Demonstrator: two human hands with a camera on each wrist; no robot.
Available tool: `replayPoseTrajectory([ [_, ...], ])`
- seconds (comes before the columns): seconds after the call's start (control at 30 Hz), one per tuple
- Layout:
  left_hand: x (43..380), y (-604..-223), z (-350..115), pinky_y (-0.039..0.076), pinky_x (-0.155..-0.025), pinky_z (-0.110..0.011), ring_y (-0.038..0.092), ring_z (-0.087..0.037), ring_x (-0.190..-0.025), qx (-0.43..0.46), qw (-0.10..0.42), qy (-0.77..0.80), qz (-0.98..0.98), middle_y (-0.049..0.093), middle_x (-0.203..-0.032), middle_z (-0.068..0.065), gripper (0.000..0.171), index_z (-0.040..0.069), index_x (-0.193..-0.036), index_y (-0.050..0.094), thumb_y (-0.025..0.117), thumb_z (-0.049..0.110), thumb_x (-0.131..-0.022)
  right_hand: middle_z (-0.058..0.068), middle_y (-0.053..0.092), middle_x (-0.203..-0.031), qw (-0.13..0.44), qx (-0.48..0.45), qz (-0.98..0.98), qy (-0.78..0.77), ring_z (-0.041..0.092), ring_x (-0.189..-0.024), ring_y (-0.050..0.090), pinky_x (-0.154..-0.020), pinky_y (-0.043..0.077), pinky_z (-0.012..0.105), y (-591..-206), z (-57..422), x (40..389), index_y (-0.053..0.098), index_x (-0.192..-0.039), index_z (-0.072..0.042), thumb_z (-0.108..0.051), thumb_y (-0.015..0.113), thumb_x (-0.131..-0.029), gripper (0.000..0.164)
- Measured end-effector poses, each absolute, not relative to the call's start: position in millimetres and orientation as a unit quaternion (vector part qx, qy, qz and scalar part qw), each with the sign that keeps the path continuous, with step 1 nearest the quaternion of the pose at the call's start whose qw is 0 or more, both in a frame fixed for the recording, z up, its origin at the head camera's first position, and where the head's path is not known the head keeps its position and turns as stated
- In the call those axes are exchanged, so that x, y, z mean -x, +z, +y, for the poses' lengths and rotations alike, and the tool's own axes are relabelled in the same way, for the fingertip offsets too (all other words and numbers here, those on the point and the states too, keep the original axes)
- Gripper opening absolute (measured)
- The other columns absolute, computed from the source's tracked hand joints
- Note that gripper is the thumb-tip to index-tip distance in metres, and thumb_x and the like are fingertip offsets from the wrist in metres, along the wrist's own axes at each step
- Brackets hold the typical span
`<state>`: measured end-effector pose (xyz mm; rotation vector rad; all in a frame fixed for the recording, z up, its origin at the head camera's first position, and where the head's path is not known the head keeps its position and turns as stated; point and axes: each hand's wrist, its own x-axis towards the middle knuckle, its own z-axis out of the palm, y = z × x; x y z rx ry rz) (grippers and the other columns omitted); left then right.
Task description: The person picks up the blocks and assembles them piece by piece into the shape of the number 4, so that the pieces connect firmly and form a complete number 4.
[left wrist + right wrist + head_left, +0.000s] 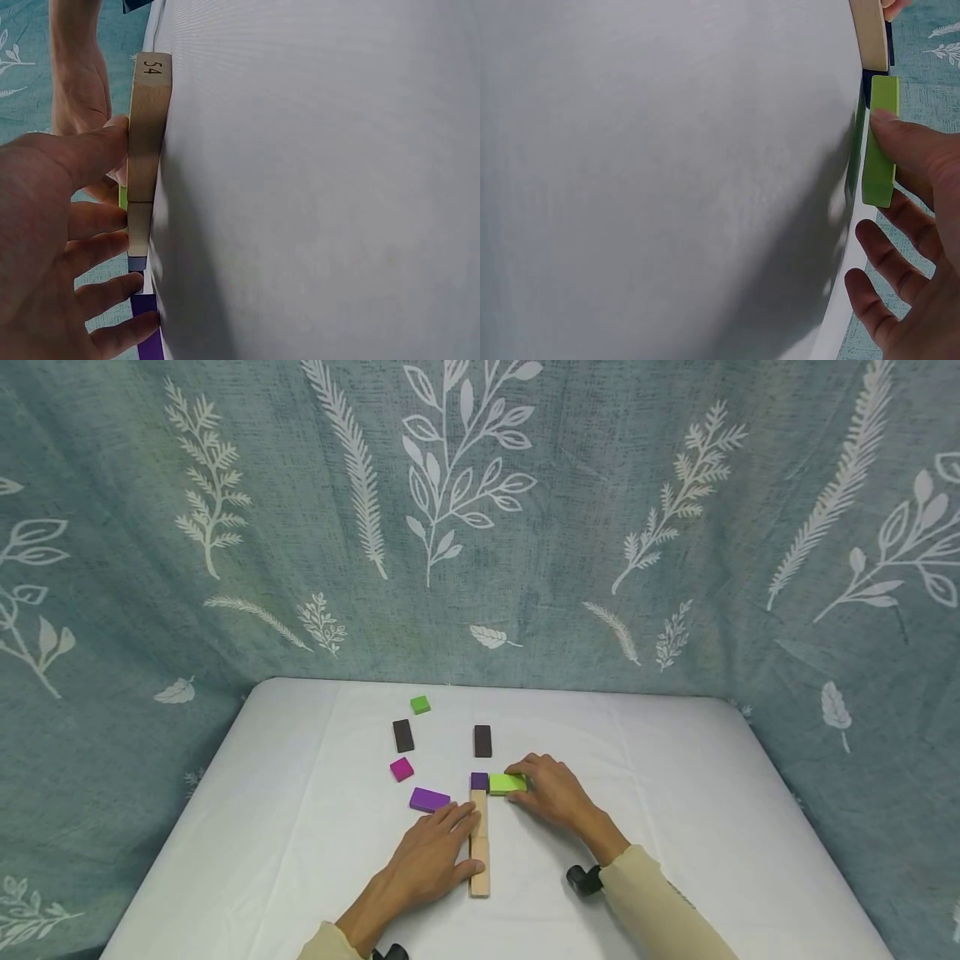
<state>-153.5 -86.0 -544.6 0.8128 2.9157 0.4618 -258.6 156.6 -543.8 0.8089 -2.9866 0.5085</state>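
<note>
Two plain wooden blocks lie end to end in a line on the white table, one marked 54 on its end. At their far end sits a dark purple block. My right hand pinches a lime green block between thumb and fingers, just right of the dark purple one. In the right wrist view the other fingers are spread apart from it. With fingers extended, my left hand rests on the wooden blocks, thumb touching the nearer one. A purple block lies by its fingertips.
Beyond the hands lie two black blocks, a magenta block and a small green block. A teal leaf-patterned cloth hangs behind the table. Small black devices sit at both wrists.
</note>
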Motion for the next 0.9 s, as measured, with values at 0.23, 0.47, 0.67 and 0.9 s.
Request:
replayPoseTrajectory([
  [0.23, 153.8, -543.0, -85.5, 0.037, -0.113, -0.051, 0.037, -0.03, -0.145, -0.264, 0.039, 0.151, 0.952, 0.042, -0.158, -0.006, 0.067, 0.01, -0.15, 0.049, 0.06, 0.051, -0.098, 0.0, 0.068, -0.112, -0.004, -0.253, -0.954, 0.16, 0.022, -0.103, 0.062, -0.088, 0.052, 0.045, -546.1, 154.1, 260.5, 0.074, -0.118, -0.019, -0.034, 0.083, -0.085, 0.038],
  [0.47, 153.8, -542.3, -85.7, 0.037, -0.113, -0.05, 0.037, -0.03, -0.145, -0.263, 0.04, 0.152, 0.952, 0.041, -0.158, -0.005, 0.067, 0.01, -0.151, 0.049, 0.061, 0.051, -0.098, -0.001, 0.068, -0.113, -0.007, -0.259, -0.954, 0.152, 0.022, -0.104, 0.062, -0.088, 0.052, 0.044, -547.4, 152.1, 261.6, 0.074, -0.12, -0.019, -0.036, 0.082, -0.086, 0.039],
  [0.67, 153.8, -543.2, -85.7, 0.037, -0.113, -0.051, 0.037, -0.029, -0.145, -0.263, 0.041, 0.152, 0.952, 0.041, -0.158, -0.005, 0.067, 0.01, -0.151, 0.049, 0.06, 0.051, -0.098, -0.001, 0.068, -0.113, -0.006, -0.266, -0.951, 0.159, 0.022, -0.104, 0.062, -0.088, 0.051, 0.046, -546.4, 150.5, 261.0, 0.074, -0.12, -0.019, -0.036, 0.082, -0.085, 0.04],
  [0.9, 154.6, -543.9, -86.1, 0.037, -0.113, -0.05, 0.036, -0.03, -0.146, -0.264, 0.041, 0.155, 0.951, 0.04, -0.159, -0.005, 0.068, 0.01, -0.152, 0.047, 0.059, 0.051, -0.099, 0.0, 0.068, -0.114, -0.01, -0.263, -0.951, 0.16, 0.023, -0.105, 0.062, -0.089, 0.051, 0.046, -546.1, 147.9, 260.5, 0.073, -0.121, -0.018, -0.035, 0.082, -0.086, 0.04],
])
